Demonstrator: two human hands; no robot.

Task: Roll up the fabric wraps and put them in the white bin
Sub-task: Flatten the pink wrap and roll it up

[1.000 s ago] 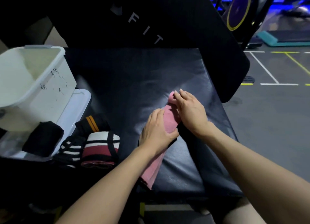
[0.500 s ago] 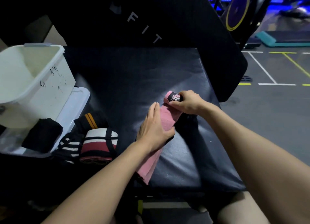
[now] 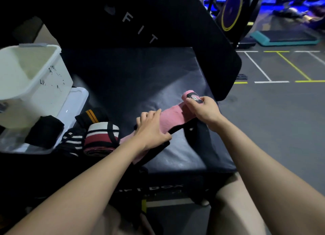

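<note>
Two hands work a pink wrap (image 3: 173, 116) stretched across the black table (image 3: 140, 87), well right of the white bin (image 3: 33, 83). Left hand (image 3: 152, 129) lies flat with straight fingers on its middle; right hand (image 3: 204, 109) pinches its rolled far end.

"FIT" on black pad (image 3: 158, 20)

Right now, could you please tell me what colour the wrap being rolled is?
Pink wrap, seen best in the head view.
</note>
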